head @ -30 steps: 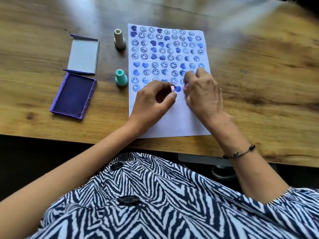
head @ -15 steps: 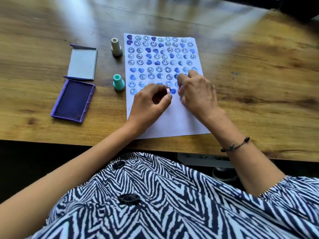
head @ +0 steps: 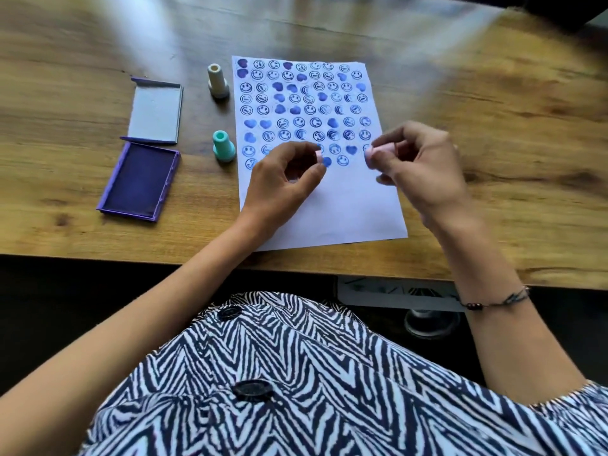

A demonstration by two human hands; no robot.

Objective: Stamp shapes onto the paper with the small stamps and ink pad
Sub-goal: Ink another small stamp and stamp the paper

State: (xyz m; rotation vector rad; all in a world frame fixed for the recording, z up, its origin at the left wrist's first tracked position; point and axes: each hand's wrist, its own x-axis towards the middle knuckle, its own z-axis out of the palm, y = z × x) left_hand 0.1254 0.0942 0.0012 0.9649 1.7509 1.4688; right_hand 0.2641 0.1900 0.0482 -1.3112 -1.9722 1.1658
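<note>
The right hand point(head: 424, 162) is pinched on a small pink stamp point(head: 378, 152), held tipped just above the paper point(head: 345, 205) at its right edge, level with the last printed row. The left hand point(head: 286, 179) hovers over the paper's middle with thumb and forefinger closed on a tiny pale piece, probably the stamp's cap; I cannot tell for sure. The likeliest fault from here is a smear or a partial print: a stamp set down tilted would print only part of its shape, and the left wrist, right by the newest hearts and smileys, could drag ink that may be wet. Left of the paper, the ink pad point(head: 139, 182) lies open in its purple tray on the tabletop point(head: 493, 126), its lid point(head: 156, 115) just behind it. A teal stamp point(head: 223, 149) and a cream stamp point(head: 217, 81) stand upright between pad and paper.
</note>
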